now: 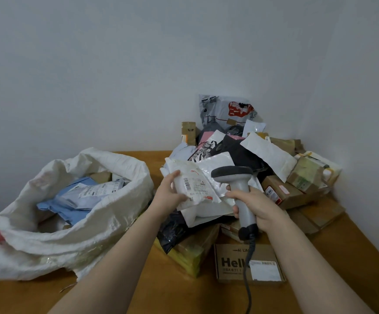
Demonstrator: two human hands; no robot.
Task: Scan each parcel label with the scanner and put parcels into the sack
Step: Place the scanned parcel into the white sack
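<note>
Hands (169,192) (255,206): scanner (232,172), parcel (184,168); label (197,189) apparently blurred

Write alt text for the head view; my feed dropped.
The left hand holds a white parcel, barcode label up, while the right hand grips a grey corded scanner beside it. An open white sack holding blue and grey mailers lies to the left on the wooden table; a heap of parcels fills its right corner.

I get dim, flat light w/ a cool grey cast, no hard shadows anywhere. Faint sheen on the crinkled black plastic mailer (170,232) and the white woven sack (107,225). Img is soft, small print smeared. Wide-angle lens bows the brown wooden bench (172,295) edges and stretches the lower corners.
</note>
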